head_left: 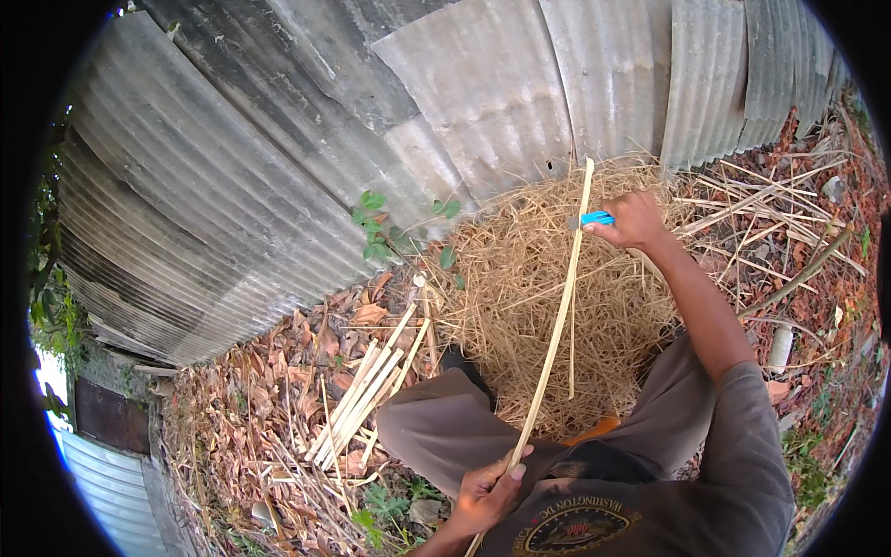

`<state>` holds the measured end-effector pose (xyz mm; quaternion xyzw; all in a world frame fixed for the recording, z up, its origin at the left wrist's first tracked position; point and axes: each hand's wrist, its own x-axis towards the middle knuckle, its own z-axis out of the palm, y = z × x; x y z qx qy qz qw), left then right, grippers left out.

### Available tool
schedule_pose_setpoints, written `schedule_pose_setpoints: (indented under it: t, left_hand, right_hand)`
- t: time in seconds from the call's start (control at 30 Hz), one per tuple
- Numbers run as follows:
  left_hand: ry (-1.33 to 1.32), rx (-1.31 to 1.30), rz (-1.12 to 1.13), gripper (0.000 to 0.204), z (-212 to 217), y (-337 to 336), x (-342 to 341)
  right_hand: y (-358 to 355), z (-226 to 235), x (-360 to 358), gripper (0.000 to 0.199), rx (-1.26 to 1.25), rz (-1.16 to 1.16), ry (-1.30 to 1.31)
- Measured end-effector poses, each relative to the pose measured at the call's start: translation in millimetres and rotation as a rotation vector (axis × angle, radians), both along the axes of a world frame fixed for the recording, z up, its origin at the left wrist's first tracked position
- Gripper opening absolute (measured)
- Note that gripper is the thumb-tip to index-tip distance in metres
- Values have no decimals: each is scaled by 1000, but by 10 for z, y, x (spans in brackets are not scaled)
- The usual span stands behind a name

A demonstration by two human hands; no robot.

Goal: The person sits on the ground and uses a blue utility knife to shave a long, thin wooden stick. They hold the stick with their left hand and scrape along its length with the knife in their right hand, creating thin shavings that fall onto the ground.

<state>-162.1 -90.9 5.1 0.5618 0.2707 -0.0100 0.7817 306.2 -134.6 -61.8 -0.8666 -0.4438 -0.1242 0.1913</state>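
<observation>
A long pale strip of split bamboo (554,345) runs slantwise from my lap up toward the metal sheets. My left hand (487,497) is closed round its lower part, near my waist. Near the strip's far end, my right hand (633,221) grips a blue-handled knife (597,218). The knife's blade is at the strip; its edge is too small to make out. A thin sliver (572,348) hangs beside the strip, over a heap of curly shavings (492,306) between my legs.
Overlapping corrugated sheets (473,93) form a wall ahead. Several split bamboo pieces (367,390) lie on dry leaves at left. More loose strips (752,204) are scattered at right, near a stick (800,274) and a pale cylinder (781,349). A green plant (376,232) grows by the wall.
</observation>
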Motion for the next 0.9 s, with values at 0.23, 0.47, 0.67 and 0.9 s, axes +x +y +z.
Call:
schedule_pose_setpoints:
  t: [0.23,0.47,0.67,0.9]
  left_hand:
    - [196,323,-96,28,139,7,-664]
    - [-39,-98,251,42,-124,216,-154]
    - [-218,218,173,44,-92,643,1093]
    - [-221,240,91,46,-57,764,1903]
  right_hand:
    - [-725,-170,895,92,139,-517,345]
    - [-485,111,493,89,-18,-382,420]
    - [-108,458,-471,67,82,71,232]
    - [60,570,-922,66,163,375,223]
